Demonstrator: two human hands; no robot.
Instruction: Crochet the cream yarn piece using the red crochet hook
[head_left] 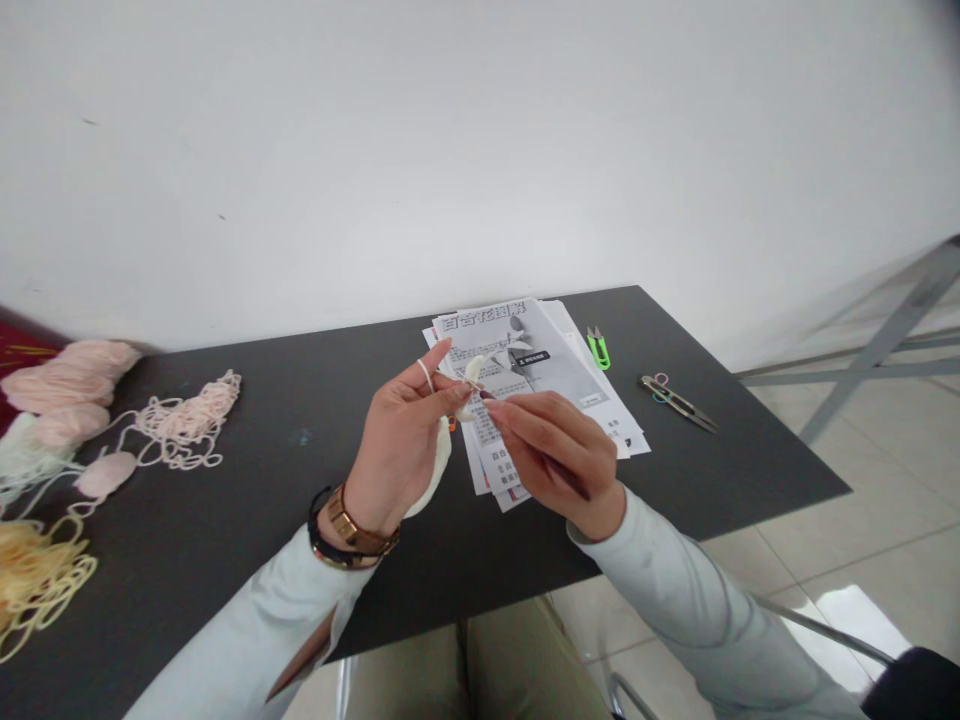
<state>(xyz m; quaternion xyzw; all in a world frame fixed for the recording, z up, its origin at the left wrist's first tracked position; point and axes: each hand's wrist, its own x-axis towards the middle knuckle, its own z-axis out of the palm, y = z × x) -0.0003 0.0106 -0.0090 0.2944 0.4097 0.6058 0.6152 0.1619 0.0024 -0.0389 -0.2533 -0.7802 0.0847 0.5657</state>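
Observation:
My left hand (401,445) is raised over the dark table (300,420), fingers closed on a small cream crocheted piece (439,460) that hangs down past the palm; a strand of yarn loops over its index finger. My right hand (555,450) meets it from the right, fingers pinched on a thin crochet hook (475,385) whose tip sits in the cream work. Both hands hover above a stack of printed instruction sheets (559,375).
Green thread snips (598,347) and a metal tool (679,404) with coloured rings lie right of the sheets. Pink yarn balls (71,385), a loose pink tangle (187,420) and yellow yarn (37,575) sit at the table's left. A white wall rises behind.

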